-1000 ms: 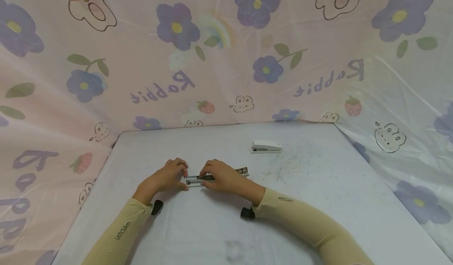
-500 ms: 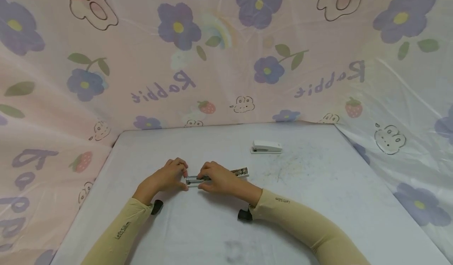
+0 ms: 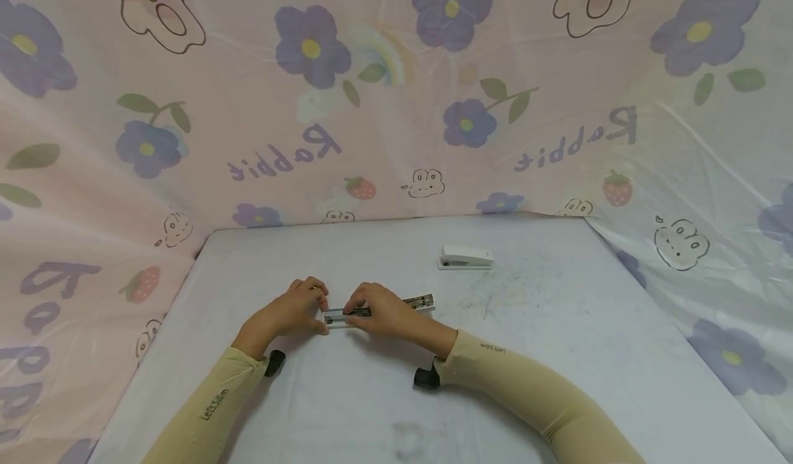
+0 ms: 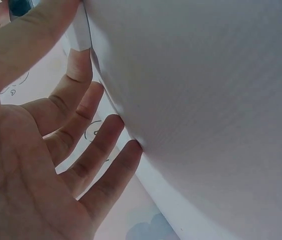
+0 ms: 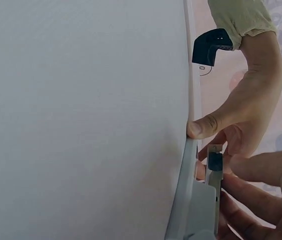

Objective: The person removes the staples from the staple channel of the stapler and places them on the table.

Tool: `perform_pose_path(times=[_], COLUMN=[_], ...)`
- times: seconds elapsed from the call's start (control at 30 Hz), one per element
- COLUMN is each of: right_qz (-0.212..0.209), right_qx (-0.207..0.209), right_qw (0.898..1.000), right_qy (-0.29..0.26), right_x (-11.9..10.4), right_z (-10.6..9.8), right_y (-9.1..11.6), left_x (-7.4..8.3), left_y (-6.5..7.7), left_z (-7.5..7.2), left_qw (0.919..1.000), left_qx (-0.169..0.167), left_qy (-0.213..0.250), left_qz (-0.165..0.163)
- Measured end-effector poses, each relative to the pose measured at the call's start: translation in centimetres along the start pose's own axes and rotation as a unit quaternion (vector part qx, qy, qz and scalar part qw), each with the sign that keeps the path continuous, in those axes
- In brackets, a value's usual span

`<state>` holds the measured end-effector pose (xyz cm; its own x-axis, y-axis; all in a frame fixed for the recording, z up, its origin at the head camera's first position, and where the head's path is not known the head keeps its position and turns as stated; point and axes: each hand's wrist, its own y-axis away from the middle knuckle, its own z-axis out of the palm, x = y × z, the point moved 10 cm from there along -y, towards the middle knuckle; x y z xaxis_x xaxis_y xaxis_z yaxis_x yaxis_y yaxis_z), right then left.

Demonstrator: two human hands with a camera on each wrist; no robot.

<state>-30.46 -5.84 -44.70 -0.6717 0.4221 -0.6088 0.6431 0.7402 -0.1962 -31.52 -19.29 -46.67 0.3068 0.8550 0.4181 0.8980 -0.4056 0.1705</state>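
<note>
A white stapler, its top swung up and back, lies on the table with its magazine exposed. My left hand holds the left end of its base between thumb and index finger. In the left wrist view the other fingers of that hand are spread, fingertips on the tabletop. My right hand pinches the middle of the stapler at the magazine, thumb in front and fingers behind. The stapler's far part sticks out past the right hand. In the right wrist view the metal magazine shows beside the fingers.
A second white stapler, closed, stands farther back to the right. The table has a white cover with faint smudges. Behind and at both sides hangs a patterned curtain. Dark wrist cameras hang under the cuffs.
My right hand has slid slightly left along the stapler, toward the left hand. The left hand and the second stapler have stayed in place.
</note>
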Motion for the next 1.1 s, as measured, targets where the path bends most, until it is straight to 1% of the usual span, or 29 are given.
perform_pose_path(times=[0.2,0.4,0.6,0.9,1.1], right_qz=[0.019,0.04,0.042,0.05,0.04], right_qx=[0.014,0.015,0.017,0.007,-0.003], right_qw=[1.0,0.998,0.996,0.994,0.991], right_qy=[0.008,0.043,0.075,0.097,0.127], right_x=[0.2,0.6,0.1,0.0,-0.2], right_z=[-0.1,0.2,0.2,0.2,0.5], right_y=[-0.4,-1.1,-1.6,-2.1,-2.2], left_x=[0.2,0.4,0.7,1.1,0.9], left_y=[0.1,0.2,0.4,0.5,0.5], left_z=[-0.1,-0.2,-0.2,-0.5,-0.4], left_qw=[1.0,1.0,1.0,1.0,1.0], left_qx=[0.0,-0.001,0.001,0.0,0.002], left_qy=[-0.006,0.004,0.008,0.001,0.0], left_qz=[0.001,0.0,0.0,0.009,0.008])
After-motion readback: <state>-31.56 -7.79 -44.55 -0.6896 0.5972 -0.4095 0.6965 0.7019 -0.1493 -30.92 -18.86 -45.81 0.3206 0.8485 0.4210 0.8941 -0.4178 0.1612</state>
